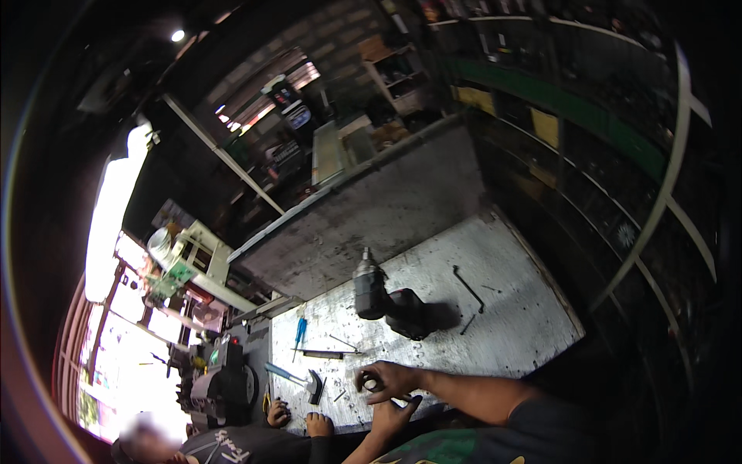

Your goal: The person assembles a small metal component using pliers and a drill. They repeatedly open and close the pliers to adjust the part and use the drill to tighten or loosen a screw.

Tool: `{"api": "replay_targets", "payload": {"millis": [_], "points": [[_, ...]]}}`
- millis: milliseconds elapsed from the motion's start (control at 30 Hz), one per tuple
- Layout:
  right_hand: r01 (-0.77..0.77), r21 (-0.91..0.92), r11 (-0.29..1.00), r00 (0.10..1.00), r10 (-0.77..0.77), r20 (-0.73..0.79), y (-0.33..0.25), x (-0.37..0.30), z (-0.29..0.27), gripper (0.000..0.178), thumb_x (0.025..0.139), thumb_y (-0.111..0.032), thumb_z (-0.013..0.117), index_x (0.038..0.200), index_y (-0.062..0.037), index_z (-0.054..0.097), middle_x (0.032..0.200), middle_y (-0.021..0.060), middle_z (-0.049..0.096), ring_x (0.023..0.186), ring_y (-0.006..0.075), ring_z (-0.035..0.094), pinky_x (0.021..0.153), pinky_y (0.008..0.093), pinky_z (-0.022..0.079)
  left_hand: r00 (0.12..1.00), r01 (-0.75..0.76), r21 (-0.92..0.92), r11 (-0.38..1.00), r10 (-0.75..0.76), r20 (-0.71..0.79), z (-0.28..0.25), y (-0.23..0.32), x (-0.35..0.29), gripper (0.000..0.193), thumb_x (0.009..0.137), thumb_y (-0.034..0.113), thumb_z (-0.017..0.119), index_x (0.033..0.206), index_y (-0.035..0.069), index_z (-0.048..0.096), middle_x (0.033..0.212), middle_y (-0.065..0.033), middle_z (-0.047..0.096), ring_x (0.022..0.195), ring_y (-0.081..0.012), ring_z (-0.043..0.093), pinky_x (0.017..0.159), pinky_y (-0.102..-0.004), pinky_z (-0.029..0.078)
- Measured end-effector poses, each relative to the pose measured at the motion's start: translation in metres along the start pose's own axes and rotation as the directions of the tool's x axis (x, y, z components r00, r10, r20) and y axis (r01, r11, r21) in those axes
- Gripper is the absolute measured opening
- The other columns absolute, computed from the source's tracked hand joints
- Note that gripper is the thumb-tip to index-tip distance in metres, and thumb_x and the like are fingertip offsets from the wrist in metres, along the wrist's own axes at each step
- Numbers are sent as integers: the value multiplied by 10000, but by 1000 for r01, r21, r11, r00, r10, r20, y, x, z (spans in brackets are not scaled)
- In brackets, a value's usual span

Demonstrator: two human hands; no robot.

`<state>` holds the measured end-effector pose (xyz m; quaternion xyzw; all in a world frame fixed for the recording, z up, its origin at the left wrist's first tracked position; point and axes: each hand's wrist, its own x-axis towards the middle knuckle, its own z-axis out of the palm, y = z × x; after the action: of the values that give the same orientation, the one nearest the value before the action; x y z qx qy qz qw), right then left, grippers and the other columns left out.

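Note:
My right hand is closed around a small, round, dark piece with a pale centre, held just above the near part of the white worktable. Just below it, my left hand sits against or very close to the right one. Its fingers are partly hidden, and what it may hold does not show. Farther out stands a black cordless power driver, its chuck pointing away from me. Left of my hands lie a black angled tool and a small metal pin.
A co-worker's hands rest at the table's near left edge. Blue-handled pliers, a blue screwdriver and a dark rod lie on the left. A bent wrench lies right. An upright metal panel closes off the back.

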<state>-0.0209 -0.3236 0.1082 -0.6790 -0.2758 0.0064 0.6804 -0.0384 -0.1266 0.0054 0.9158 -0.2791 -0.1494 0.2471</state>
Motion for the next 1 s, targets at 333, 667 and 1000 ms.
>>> {"api": "replay_targets", "payload": {"millis": [333,667,1000], "points": [[-118,-194,974,983,142,116,-29,-7,6,681,884,-290,900,1448,-86,578,1091,107,701,965,171,695,930,336,584,928,-24,-217,976,-59,-367,-7,37,-10,204,888,269,755,1006,103,748,932,-143,772,865,-349,756,741,-439,590],[-321,117,940,500,64,864,-3,35,-9,627,873,-114,835,1440,-46,576,1161,59,685,1073,154,639,941,316,536,778,278,-528,802,-510,-366,47,63,-48,643,773,316,894,1317,86,641,1257,-165,706,1201,-341,680,1012,-446,556],[-201,44,979,935,205,-288,-49,-24,34,770,790,-155,957,1418,-24,532,933,25,624,834,105,623,758,275,543,953,285,-333,899,-303,-3,-2,33,-20,276,921,359,680,1073,139,745,1008,-188,765,975,-436,728,855,-523,582]]}}
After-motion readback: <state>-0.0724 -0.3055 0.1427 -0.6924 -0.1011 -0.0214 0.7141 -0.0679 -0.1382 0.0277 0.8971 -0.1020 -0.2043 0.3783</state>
